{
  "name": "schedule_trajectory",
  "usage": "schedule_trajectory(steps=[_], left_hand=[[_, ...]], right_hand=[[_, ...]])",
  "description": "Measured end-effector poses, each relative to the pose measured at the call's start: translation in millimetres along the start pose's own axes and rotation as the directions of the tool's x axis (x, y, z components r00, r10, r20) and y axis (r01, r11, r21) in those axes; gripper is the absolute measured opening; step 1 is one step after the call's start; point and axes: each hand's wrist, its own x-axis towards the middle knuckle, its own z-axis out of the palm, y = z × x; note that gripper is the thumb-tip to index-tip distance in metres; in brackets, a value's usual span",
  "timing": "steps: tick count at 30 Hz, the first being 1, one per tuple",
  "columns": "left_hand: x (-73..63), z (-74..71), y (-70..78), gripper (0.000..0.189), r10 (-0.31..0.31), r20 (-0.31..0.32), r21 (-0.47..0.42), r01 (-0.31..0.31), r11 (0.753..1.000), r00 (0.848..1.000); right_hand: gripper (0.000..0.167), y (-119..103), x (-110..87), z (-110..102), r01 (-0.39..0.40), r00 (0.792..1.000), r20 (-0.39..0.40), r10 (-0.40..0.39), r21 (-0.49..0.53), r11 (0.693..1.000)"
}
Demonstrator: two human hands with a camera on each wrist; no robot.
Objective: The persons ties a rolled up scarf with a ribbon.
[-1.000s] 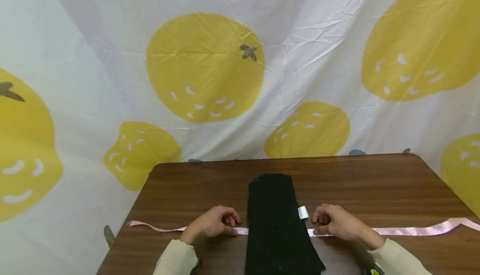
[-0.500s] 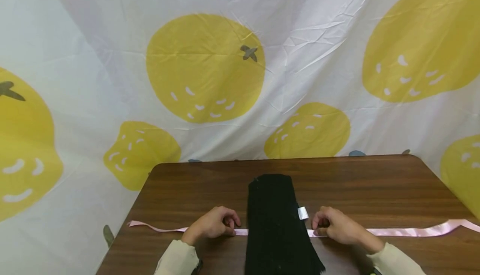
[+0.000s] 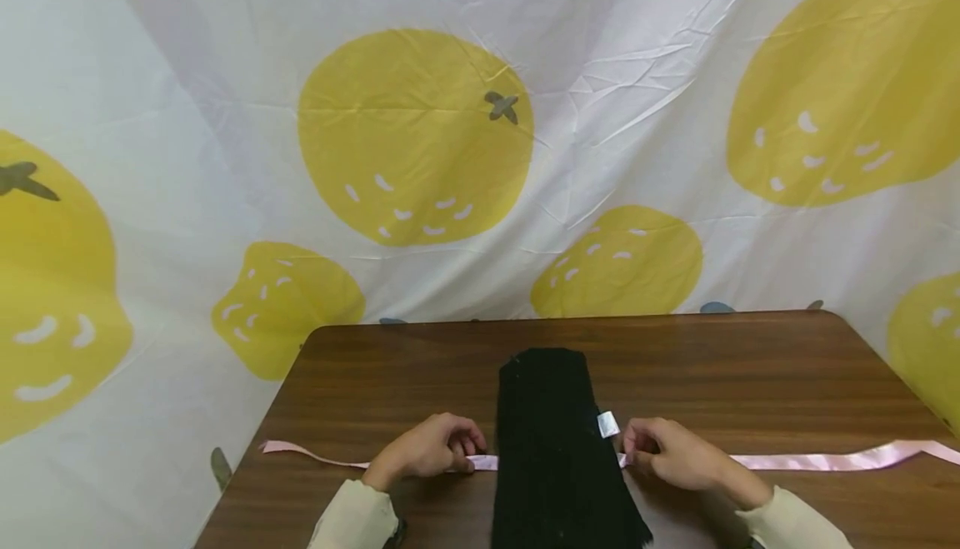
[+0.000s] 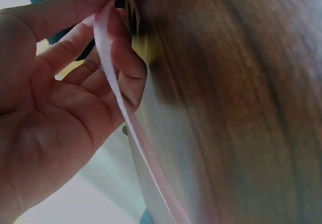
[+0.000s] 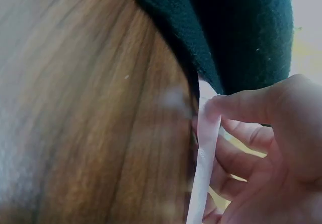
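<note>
A folded black knitted cloth (image 3: 558,449) with a frayed lower right corner lies lengthwise on the table. A small white tag (image 3: 607,424) sticks out from its right side. A pink satin ribbon (image 3: 810,462) passes crosswise beneath the cloth and comes out on both sides. My left hand (image 3: 435,446) pinches the ribbon (image 4: 113,78) between thumb and fingers just left of the cloth. On the other side my right hand (image 3: 675,453) pinches it with the thumb (image 5: 241,105) against the fingers, close to the cloth's edge. The ribbon's middle is hidden under the cloth.
The brown wood-grain table (image 3: 405,366) has rounded far corners. Behind it hangs a white curtain (image 3: 435,282) printed with yellow fruit. The ribbon's left tail ends near the table's left edge, while its right tail runs out of the head view.
My right hand has shifted slightly left, nearer the cloth, and the ribbon there now slants up at the cloth's edge. My left hand has edged a little right. The cloth stays put.
</note>
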Motion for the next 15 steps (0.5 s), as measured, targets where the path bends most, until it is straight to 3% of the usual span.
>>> schedule_trajectory(steps=[5, 12, 15], left_hand=[[-1.0, 1.1, 2.5, 0.005, -0.020, -0.002, 0.038, 0.020, 0.999, 1.000], [-3.5, 1.3, 5.4, 0.017, -0.057, -0.024, 0.070, 0.058, 0.996, 0.998], [-3.6, 1.2, 5.0, 0.022, -0.065, -0.016, 0.054, 0.066, 0.996, 0.998]], right_hand=[[0.010, -4.9, -0.4, -0.4, -0.041, 0.998, 0.055, 0.035, 0.127, 0.991], [0.007, -5.1, 0.5, -0.2, -0.058, 0.997, 0.047, 0.056, 0.051, 0.997], [0.007, -5.0, 0.5, -1.6, -0.088, 0.995, 0.058, 0.084, 0.071, 0.994]])
